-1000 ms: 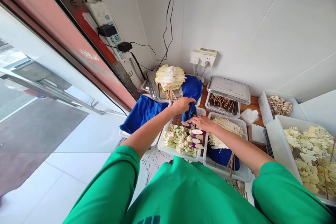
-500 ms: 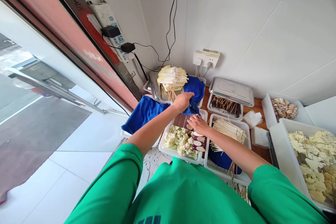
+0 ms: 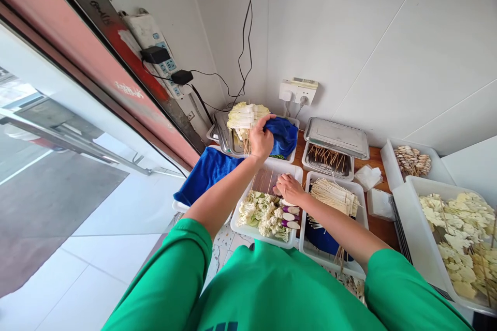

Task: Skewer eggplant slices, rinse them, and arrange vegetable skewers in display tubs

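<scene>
My left hand point(image 3: 261, 138) is closed at the edge of a blue cloth point(image 3: 282, 135), which lies bunched over a white tray at the back; a strip of green vegetables shows below it. Just left of that hand, skewered napa cabbage point(image 3: 245, 115) rests on a metal tray. My right hand point(image 3: 289, 189) curls over the sticks in a white tray point(image 3: 298, 169) in front of me, its fingertips partly hidden. In this tray lie cauliflower skewers point(image 3: 264, 213) and purple eggplant skewers point(image 3: 290, 217), the eggplant just below my right hand.
Another blue cloth point(image 3: 207, 175) covers a tray at left. Enoki skewers point(image 3: 334, 195) lie in the tray at right. Behind them a metal lid point(image 3: 337, 137) sits over skewers. A large bin point(image 3: 411, 238) stands far right. A power strip point(image 3: 155, 51) hangs by the glass door.
My left hand has moved up and left, and the blue cloth is drawn back from the front tray, exposing green vegetables. My right hand stays over the front tray, fingers more curled.
</scene>
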### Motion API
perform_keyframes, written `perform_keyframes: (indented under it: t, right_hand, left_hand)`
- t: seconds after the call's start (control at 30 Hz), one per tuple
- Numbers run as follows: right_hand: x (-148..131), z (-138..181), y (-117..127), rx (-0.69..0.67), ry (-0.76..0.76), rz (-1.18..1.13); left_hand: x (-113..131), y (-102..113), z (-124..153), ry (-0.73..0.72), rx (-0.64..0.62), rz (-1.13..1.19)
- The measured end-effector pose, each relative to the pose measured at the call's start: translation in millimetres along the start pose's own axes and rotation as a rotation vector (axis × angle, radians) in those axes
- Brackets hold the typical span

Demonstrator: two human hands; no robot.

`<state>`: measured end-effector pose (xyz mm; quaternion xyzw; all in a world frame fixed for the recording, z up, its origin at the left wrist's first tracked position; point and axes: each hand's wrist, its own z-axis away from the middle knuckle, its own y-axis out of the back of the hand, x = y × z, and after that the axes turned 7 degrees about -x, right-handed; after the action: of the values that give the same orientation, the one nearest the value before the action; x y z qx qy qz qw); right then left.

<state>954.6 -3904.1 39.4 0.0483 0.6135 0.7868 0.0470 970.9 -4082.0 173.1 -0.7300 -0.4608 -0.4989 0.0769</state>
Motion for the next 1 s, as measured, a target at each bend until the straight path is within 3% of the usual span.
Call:
perform_keyframes:
  t: [0.13, 0.23, 0.33, 0.47, 0.6, 0.77, 1.0]
  right_hand:
    - [3.3, -18.2, 9.0, -0.024, 0.044, -0.015]
    - [1.7, -34.6, 13.4, -0.077, 0.160, -0.010]
    - [-3.9, -49.1, 11.2, -0.166, 0.264, 0.007]
    - [-10.7, -61.6, 7.5, -0.248, 0.295, 0.035]
    - [-10.7, -65.7, 14.4, -0.229, 0.311, 0.043]
    - [-9.2, -65.3, 25.1, -0.125, 0.346, 0.044]
    - [-23.1, -77.8, 19.6, -0.073, 0.297, 0.049]
  left_hand:
    - [34.2, 49.8, -10.3, -0.100, 0.106, -0.071]
    - [40.1, 96.2, -5.8, -0.088, 0.170, -0.125]
    - [25.8, 136.5, 10.9, -0.027, 0.183, -0.187]
    - [-12.6, 172.0, 45.0, 0.042, 0.057, -0.267]
    - [-61.5, 189.7, 81.8, 0.043, -0.154, -0.358]
    - [-118.5, 193.5, 127.8, 0.165, -0.444, -0.486]
    - [-143.7, 191.4, 178.2, 0.251, -0.542, -0.526]
